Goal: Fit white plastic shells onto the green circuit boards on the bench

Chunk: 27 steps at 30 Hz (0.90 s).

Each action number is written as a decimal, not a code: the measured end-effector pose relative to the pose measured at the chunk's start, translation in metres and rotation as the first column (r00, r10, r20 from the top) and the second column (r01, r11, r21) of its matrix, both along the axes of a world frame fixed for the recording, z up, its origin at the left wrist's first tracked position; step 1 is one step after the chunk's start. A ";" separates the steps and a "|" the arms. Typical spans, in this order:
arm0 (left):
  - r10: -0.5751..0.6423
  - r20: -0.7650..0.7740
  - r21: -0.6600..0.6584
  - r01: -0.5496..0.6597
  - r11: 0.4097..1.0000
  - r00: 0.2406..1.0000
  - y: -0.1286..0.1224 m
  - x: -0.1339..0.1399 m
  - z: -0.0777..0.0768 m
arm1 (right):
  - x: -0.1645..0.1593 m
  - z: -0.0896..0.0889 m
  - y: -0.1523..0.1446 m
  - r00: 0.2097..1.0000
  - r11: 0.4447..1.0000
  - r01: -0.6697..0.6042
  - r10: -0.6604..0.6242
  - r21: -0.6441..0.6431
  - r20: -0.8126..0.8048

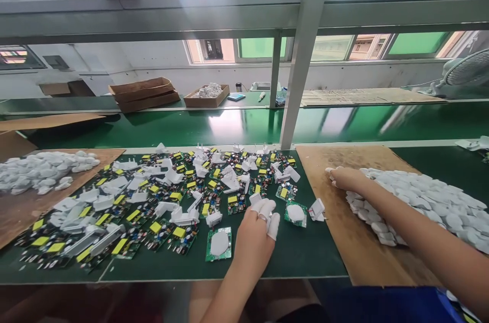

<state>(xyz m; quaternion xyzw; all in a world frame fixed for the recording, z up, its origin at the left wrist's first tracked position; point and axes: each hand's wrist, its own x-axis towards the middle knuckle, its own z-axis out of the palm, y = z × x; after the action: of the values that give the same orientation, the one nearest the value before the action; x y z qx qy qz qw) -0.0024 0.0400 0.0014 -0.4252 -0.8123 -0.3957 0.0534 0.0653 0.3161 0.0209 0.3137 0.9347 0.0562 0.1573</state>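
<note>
My left hand (254,234), with white covers on its fingers, is over the green worktable's front middle. Its fingers are curled, and a small white part shows at the fingertips; what they grip is hidden. A circuit board with a round white pad (219,243) lies to its left. Another padded board (296,213), wired to a white plug housing (317,210), lies to its right. My right hand (346,179) reaches to the left edge of a heap of white pads (428,200) on cardboard. Its fingers are drawn together, pointing down; whatever is between them cannot be made out.
Many circuit boards with yellow-topped parts (156,227) and white plug housings cover the table's left and middle. More white pads (46,170) lie on cardboard at far left. Behind run a green belt (202,127), a metal post (300,58), cardboard boxes (143,93) and a fan (466,68).
</note>
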 end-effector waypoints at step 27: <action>0.026 0.560 0.281 -0.220 0.934 0.828 -0.027 0.016 -0.005 | 0.017 -0.002 -0.035 0.998 0.998 -0.030 0.033 0.055 -0.052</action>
<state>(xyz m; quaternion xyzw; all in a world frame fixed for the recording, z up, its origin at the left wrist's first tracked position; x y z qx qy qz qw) 0.0132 0.0126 -0.0031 -0.2248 -0.7404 -0.6278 -0.0841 0.0822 0.2808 0.0184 0.3043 0.9416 0.0755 0.1232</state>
